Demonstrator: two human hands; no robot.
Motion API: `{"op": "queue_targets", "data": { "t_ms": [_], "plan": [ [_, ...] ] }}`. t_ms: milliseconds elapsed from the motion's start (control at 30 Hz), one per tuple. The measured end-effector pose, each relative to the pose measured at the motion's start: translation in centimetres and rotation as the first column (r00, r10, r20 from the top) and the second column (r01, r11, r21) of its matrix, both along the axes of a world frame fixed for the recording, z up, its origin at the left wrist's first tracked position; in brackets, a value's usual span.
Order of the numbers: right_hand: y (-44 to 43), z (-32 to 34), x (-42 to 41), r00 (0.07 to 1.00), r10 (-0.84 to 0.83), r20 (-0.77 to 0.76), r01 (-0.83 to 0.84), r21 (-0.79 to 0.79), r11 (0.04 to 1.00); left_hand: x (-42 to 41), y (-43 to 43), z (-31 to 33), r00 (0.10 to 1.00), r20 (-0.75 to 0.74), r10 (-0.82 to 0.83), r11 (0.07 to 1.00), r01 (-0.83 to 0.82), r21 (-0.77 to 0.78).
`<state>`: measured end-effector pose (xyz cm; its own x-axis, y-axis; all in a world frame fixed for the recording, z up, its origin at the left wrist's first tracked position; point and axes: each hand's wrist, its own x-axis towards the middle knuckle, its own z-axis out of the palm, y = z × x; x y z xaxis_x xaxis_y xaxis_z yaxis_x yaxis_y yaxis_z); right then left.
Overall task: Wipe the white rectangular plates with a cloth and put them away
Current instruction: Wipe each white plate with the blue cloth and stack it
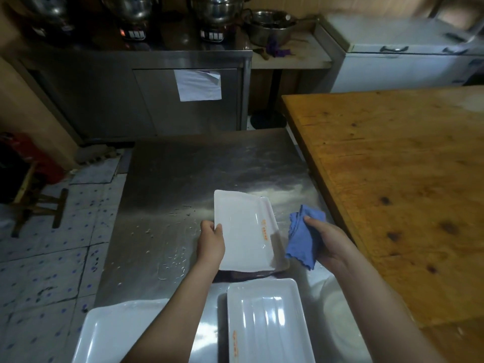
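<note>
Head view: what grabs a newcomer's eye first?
The white rectangular plate at centre, held over the wet steel table, gripped at its edge by the left hand. Just right of it, the right hand holds a crumpled blue cloth, apart from the plate. A second white plate lies bottom centre.

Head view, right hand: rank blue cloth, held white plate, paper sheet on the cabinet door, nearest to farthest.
1. blue cloth: gripped in the right hand itself.
2. white plate: just to its left, held by the left hand.
3. paper sheet: far ahead, on the cabinet door.
</note>
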<state>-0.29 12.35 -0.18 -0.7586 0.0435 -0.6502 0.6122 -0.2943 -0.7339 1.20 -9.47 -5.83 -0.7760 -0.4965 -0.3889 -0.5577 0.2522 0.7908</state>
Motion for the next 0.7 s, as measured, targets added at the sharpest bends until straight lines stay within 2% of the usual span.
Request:
{"op": "queue_targets", "data": {
  "t_ms": [200, 400, 533, 700],
  "plan": [
    [1.3, 1.7, 1.0, 0.996, -0.040, -0.074, 0.037, -0.038, 0.999, 0.8, 0.7, 3.2, 0.994, -0.082, 0.074, 0.982, -0.058, 0.182],
    [4.0, 3.8, 2.5, 0.990, -0.051, -0.134, 0.046, -0.036, 0.998, 2.8, 3.3, 6.6, 0.985, -0.174, 0.005, 0.974, 0.035, 0.222],
    [7.1, 5.2, 3.7, 0.986, -0.061, -0.157, 0.054, -0.049, 0.997, 4.3, 6.2, 7.8, 0.971, -0.236, -0.038, 0.983, 0.079, 0.166],
    [11.2, 6.2, 5.5, 0.976, -0.114, -0.186, 0.107, -0.050, 0.993, 6.3, 10.6, 8.6, 0.939, -0.314, -0.137, 0.989, 0.150, 0.017]
  ]
}}
